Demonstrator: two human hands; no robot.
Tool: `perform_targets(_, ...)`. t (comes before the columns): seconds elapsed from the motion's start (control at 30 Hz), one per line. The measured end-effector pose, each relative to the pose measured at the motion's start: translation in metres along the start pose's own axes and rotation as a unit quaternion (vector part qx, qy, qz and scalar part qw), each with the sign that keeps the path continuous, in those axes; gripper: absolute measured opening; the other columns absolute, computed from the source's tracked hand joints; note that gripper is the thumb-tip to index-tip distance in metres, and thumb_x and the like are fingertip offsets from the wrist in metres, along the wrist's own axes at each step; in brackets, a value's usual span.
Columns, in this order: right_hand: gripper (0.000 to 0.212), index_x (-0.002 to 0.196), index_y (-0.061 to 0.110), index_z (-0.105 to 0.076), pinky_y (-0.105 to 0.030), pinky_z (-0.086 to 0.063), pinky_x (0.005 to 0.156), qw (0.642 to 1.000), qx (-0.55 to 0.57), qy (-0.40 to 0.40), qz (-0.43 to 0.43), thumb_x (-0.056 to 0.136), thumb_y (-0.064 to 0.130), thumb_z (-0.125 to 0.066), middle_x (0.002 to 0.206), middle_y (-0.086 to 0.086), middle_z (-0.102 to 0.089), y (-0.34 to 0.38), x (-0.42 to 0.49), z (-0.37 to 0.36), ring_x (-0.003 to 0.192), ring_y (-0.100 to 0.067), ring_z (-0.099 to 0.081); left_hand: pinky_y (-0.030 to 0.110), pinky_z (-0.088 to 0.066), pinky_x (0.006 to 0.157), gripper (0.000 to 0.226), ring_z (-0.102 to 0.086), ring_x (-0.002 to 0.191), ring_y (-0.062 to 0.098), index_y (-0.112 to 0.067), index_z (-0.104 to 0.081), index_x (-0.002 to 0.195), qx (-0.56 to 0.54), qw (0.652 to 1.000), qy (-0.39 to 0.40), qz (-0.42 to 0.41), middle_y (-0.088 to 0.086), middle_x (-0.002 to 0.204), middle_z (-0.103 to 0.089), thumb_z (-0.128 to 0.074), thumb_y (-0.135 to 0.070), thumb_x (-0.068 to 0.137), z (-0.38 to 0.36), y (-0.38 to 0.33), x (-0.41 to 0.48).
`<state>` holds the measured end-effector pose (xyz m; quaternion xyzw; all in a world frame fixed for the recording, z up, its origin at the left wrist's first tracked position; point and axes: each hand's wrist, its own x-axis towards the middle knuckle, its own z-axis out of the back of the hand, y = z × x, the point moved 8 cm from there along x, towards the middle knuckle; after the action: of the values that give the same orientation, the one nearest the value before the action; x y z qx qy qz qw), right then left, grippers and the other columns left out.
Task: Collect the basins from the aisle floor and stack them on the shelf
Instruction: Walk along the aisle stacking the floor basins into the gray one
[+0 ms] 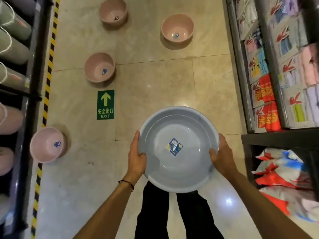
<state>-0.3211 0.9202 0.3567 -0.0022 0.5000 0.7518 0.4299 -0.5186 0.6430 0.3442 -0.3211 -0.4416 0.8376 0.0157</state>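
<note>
Both hands grasp the grey basin (179, 121) in the lower centre of the frame, and it is held above the floor in front of the person's legs. The left hand (137, 156) takes the rim on the left side, with the thumb over the edge and the other fingers outside the wall. The right hand (221, 155) does the same on the right side. The basin is upright with its mouth toward the camera, and a paper label (174, 146) lies on the bottom inside.

I judge that it is thin moulded plastic: light, quite stiff at the rim, but able to bend a little in the wall. The surface is smooth and shiny, so it may slip from a loose hold. The rim gives the fingers a ledge and is the best place to take it. Because it is wide, two hands on opposite sides keep it level.

Four more stand on the aisle floor, well apart: the top pink basin (113, 12), the upper-right pink basin (177, 29), the middle-left pink basin (99, 67) and the lower-left pink basin (46, 144), which sits over the striped tape (49, 71). They look smaller and deeper, so perhaps one hand on the rim is enough for each.

The left shelf (32, 66) holds stacks of similar basins (12, 45), somewhat blurred. The grey one will probably nest there easily.
</note>
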Motion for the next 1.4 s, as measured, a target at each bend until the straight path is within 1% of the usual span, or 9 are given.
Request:
perform_targets(0.07,0.046,0.137,0.014,-0.047,0.002,-0.042,0.073,1.000,-0.004,-0.012,-0.003,0.092,0.011,-0.056,0.112,0.000,-0.056,-0.024,0.021,-0.016,0.096,0.004,-0.059,0.053,-0.037,0.121,0.087,-0.034,0.150,0.012,-0.033,-0.027,0.163,-0.012,1.000,0.014,-0.010,-0.013,0.164,-0.034,-0.049,0.016,0.094,-0.013,0.024,0.025)
perform_targets(0.13,0.047,0.139,0.009,-0.046,0.000,-0.043,0.078,1.000,-0.009,-0.020,0.002,0.093,0.013,-0.052,0.114,-0.001,-0.058,-0.053,0.045,-0.035,0.095,-0.004,-0.060,0.054,-0.036,0.121,0.086,-0.033,0.152,0.011,-0.031,-0.026,0.163,-0.023,0.999,0.022,-0.019,-0.015,0.165,-0.034,-0.050,0.016,0.095,-0.027,0.052,0.052)
perform_targets(0.27,0.046,0.140,0.012,-0.046,-0.033,-0.054,0.089,0.999,-0.019,-0.035,-0.025,0.097,-0.004,-0.056,0.121,-0.004,-0.059,-0.123,0.091,-0.080,0.103,-0.023,-0.061,0.048,-0.032,0.124,0.085,-0.031,0.152,0.005,-0.028,-0.024,0.164,-0.035,0.999,0.037,-0.017,-0.017,0.165,-0.032,-0.051,0.008,0.092,-0.064,0.112,0.105)
perform_targets(0.33,0.049,0.139,0.013,-0.045,-0.038,-0.052,0.086,0.998,-0.030,-0.033,-0.040,0.095,-0.006,-0.054,0.118,-0.001,-0.057,-0.159,0.111,-0.105,0.102,-0.023,-0.058,0.048,-0.031,0.125,0.083,-0.030,0.153,0.008,-0.023,-0.023,0.164,-0.026,0.999,0.035,-0.022,-0.013,0.166,-0.031,-0.051,0.010,0.093,-0.083,0.145,0.134)
perform_targets(0.73,0.057,0.142,0.010,-0.044,-0.038,-0.046,0.088,0.996,-0.060,-0.024,-0.062,0.090,-0.011,-0.055,0.119,0.002,-0.052,-0.340,0.188,-0.241,0.102,-0.022,-0.051,0.043,-0.035,0.123,0.092,-0.035,0.151,0.006,-0.030,-0.028,0.163,0.017,1.000,0.024,-0.002,-0.013,0.164,-0.036,-0.045,0.021,0.088,-0.163,0.345,0.256)
perform_targets(0.87,0.063,0.144,0.011,-0.044,-0.037,-0.044,0.089,0.996,-0.064,-0.035,-0.055,0.086,-0.012,-0.056,0.128,-0.007,-0.057,-0.379,0.207,-0.266,0.108,-0.025,-0.053,0.043,-0.036,0.123,0.092,-0.033,0.150,0.001,-0.032,-0.027,0.163,0.029,0.999,0.032,-0.012,-0.019,0.163,-0.034,-0.045,0.019,0.088,-0.182,0.380,0.284)
perform_targets(1.1,0.071,0.154,0.016,-0.039,-0.049,-0.049,0.103,0.998,-0.046,-0.020,-0.047,0.091,-0.010,-0.057,0.144,-0.007,-0.056,-0.413,0.230,-0.298,0.125,-0.033,-0.055,0.042,-0.036,0.123,0.090,-0.030,0.151,-0.002,-0.035,-0.025,0.163,0.044,0.999,0.028,-0.009,-0.029,0.160,-0.031,-0.048,0.015,0.092,-0.197,0.422,0.318)
perform_targets(1.23,0.076,0.163,0.018,-0.024,-0.056,-0.049,0.105,0.995,-0.052,-0.007,-0.081,0.097,-0.004,-0.054,0.154,-0.011,-0.052,-0.430,0.235,-0.316,0.129,-0.040,-0.056,0.048,-0.037,0.122,0.092,-0.030,0.153,0.006,-0.034,-0.023,0.163,0.058,0.998,0.030,-0.005,-0.021,0.165,-0.029,-0.047,0.017,0.091,-0.199,0.439,0.325)
perform_targets(1.4,0.079,0.163,0.020,-0.026,-0.036,-0.049,0.089,0.994,-0.045,-0.024,-0.094,0.095,-0.009,-0.054,0.143,-0.009,-0.060,-0.431,0.237,-0.321,0.107,-0.027,-0.061,0.046,-0.037,0.122,0.095,-0.034,0.149,0.003,-0.032,-0.019,0.164,0.078,0.996,0.034,-0.021,-0.028,0.159,-0.029,-0.049,0.020,0.090,-0.201,0.442,0.326)
